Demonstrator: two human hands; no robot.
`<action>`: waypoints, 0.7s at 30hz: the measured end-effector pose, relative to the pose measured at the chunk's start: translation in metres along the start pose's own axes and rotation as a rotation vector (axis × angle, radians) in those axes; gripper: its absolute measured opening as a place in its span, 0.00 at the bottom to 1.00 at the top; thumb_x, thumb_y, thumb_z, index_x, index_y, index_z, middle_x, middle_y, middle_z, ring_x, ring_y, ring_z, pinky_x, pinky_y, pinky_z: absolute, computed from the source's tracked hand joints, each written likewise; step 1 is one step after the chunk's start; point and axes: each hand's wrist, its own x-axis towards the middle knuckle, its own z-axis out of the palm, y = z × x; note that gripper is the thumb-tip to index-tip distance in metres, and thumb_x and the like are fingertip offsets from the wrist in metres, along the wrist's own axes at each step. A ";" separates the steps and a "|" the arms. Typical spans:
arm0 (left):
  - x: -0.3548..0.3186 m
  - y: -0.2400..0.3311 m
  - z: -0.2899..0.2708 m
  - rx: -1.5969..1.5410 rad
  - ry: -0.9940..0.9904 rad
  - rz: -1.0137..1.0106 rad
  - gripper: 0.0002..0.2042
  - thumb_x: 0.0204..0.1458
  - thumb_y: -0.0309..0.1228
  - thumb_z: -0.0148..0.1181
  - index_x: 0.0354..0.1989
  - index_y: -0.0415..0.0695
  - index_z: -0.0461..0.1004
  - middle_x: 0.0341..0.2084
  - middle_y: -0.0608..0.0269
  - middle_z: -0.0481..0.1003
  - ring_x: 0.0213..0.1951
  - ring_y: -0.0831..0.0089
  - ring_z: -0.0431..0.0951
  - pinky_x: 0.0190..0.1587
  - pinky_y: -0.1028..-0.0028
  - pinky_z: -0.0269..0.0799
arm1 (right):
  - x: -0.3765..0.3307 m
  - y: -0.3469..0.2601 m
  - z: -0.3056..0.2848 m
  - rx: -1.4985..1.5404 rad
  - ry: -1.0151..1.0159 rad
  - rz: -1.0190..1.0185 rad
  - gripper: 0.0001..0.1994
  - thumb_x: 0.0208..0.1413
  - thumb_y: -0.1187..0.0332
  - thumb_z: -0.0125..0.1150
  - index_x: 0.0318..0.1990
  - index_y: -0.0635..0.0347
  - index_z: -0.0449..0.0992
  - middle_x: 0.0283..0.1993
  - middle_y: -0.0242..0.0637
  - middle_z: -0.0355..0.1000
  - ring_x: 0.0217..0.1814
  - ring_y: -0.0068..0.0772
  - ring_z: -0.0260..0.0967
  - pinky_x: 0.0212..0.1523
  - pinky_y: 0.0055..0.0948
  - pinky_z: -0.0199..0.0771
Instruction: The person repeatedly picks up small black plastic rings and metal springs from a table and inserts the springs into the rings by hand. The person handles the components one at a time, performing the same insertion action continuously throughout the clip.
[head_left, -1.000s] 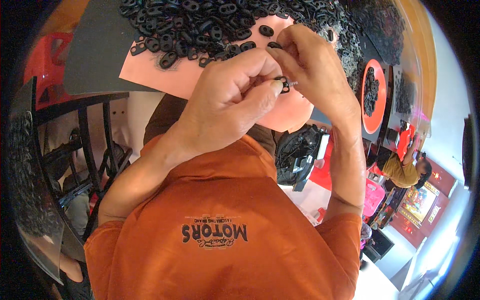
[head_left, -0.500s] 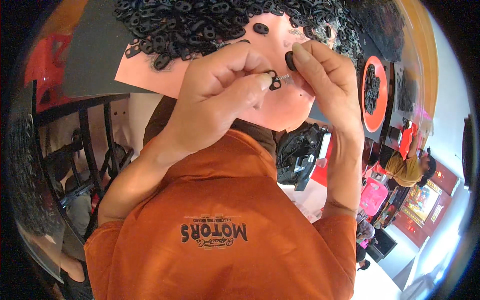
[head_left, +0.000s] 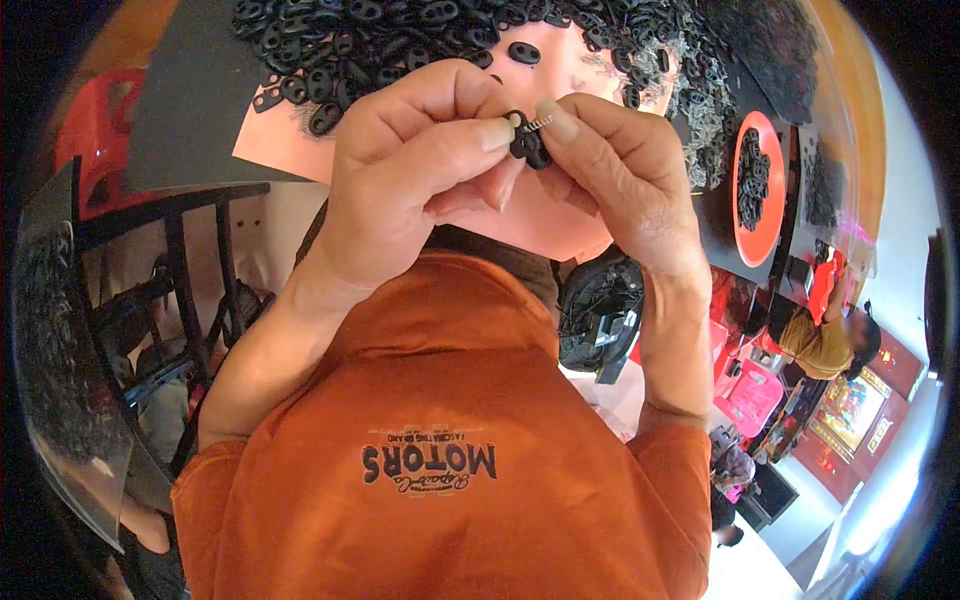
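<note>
My left hand and my right hand meet above a pink sheet. Between their fingertips sits a small black plastic piece with a thin metal spring at its top. My left thumb and forefinger pinch the piece from the left. My right thumb and forefinger pinch the spring end from the right. A large heap of similar black pieces lies on the pink sheet beyond my hands.
A red round tray with black pieces stands at the right. A dark grey sheet lies at the left, a black metal frame below it. A person in a yellow top sits far right.
Both hands have moved down and toward me from the heap. The right hand, apart half a second ago, has closed in on the black piece held by the left.
</note>
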 end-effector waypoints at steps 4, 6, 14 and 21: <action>0.001 -0.002 -0.001 -0.090 -0.008 0.035 0.05 0.52 0.27 0.50 0.31 0.38 0.69 0.16 0.66 0.68 0.15 0.89 0.57 0.16 0.87 0.48 | 0.000 0.001 0.003 0.002 0.016 -0.018 0.14 0.60 0.64 0.50 0.27 0.65 0.72 0.20 0.24 0.61 0.22 0.13 0.54 0.21 0.18 0.56; 0.001 -0.002 -0.001 -0.090 -0.001 0.032 0.05 0.52 0.27 0.49 0.31 0.38 0.69 0.16 0.66 0.68 0.15 0.88 0.57 0.16 0.86 0.48 | 0.002 0.007 0.003 -0.045 0.019 -0.095 0.13 0.60 0.65 0.50 0.27 0.65 0.72 0.20 0.24 0.62 0.22 0.12 0.55 0.22 0.17 0.57; 0.003 0.002 0.000 -0.012 0.035 -0.002 0.09 0.52 0.33 0.48 0.32 0.38 0.67 0.15 0.64 0.67 0.15 0.84 0.59 0.15 0.85 0.49 | 0.007 0.014 0.016 0.255 0.153 -0.196 0.07 0.57 0.74 0.53 0.40 0.68 0.69 0.31 0.30 0.69 0.32 0.15 0.65 0.32 0.15 0.66; 0.003 0.003 0.001 -0.043 0.076 -0.002 0.10 0.52 0.33 0.48 0.33 0.38 0.67 0.14 0.64 0.67 0.14 0.84 0.58 0.15 0.84 0.49 | 0.000 0.021 0.011 0.283 0.034 -0.361 0.12 0.54 0.79 0.54 0.47 0.71 0.68 0.37 0.35 0.71 0.38 0.19 0.67 0.39 0.17 0.69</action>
